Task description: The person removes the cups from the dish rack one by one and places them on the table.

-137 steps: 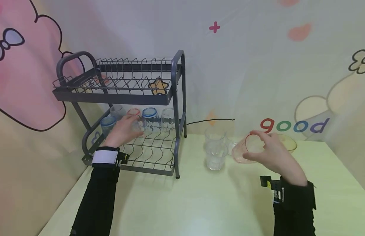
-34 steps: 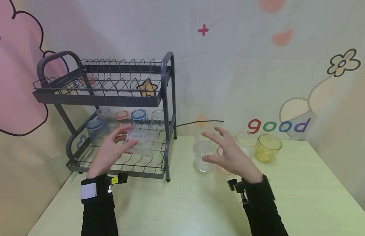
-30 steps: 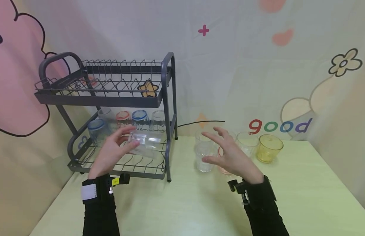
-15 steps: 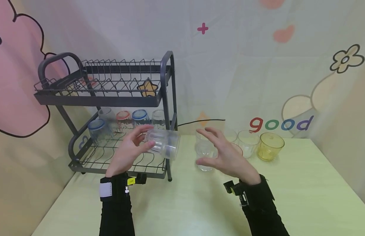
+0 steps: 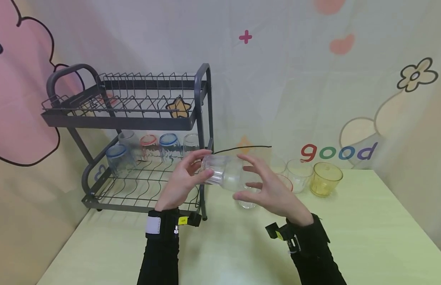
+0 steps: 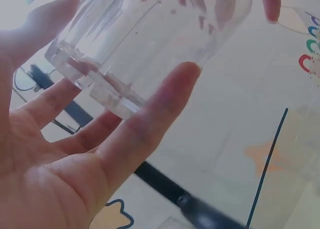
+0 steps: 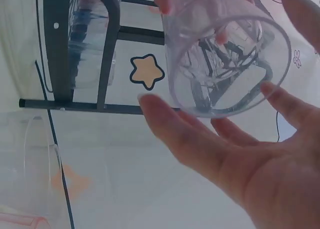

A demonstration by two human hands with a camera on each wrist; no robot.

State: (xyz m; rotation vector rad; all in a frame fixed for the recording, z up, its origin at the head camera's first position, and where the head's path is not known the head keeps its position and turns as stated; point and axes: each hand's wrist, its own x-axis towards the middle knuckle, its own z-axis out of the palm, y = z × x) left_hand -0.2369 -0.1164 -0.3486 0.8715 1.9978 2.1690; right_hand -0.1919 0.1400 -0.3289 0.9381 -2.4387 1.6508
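Observation:
A clear drinking glass (image 5: 224, 172) is held on its side between both hands, above the table in front of the rack's right post. My left hand (image 5: 181, 182) grips it near the thick base, thumb and fingers on opposite sides. My right hand (image 5: 273, 192) spreads its bent fingers about the open rim; in the right wrist view a fingertip lies by the rim of the clear glass (image 7: 230, 64), and contact is hard to tell. The left wrist view shows the heavy base of the glass (image 6: 100, 84). Another clear glass (image 5: 247, 200) behind the right hand is mostly hidden.
A grey two-tier dish rack (image 5: 117, 122) stands left, with several upturned glasses on its lower shelf, including a blue one (image 5: 121, 160) and a red-rimmed one (image 5: 150, 147). Right of it are a pink-rimmed glass (image 5: 285, 183), a clear glass (image 5: 299, 176) and a yellow glass (image 5: 326, 180).
A pink glass left my right hand for the table. My left hand lifted a clear glass off the lower shelf and carried it right, until its rim came between the right hand's fingers.

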